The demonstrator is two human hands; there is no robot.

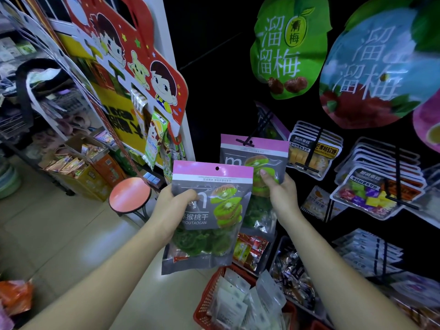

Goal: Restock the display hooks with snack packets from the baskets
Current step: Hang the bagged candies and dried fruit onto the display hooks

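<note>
Left hand [176, 206] grips a kiwi packet [209, 217] labelled "猕猴桃干", held before the rack. Right hand [281, 191] pinches a second packet [252, 156], its top at a black hook [246, 141]. Green sign [285, 48] above reads "溜溜梅".

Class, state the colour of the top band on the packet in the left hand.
Pink band on the packet held by the left hand; head view.

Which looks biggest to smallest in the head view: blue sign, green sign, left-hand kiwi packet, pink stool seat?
1. blue sign
2. green sign and left-hand kiwi packet: about alike; the packet is nearer the camera
3. pink stool seat
</note>
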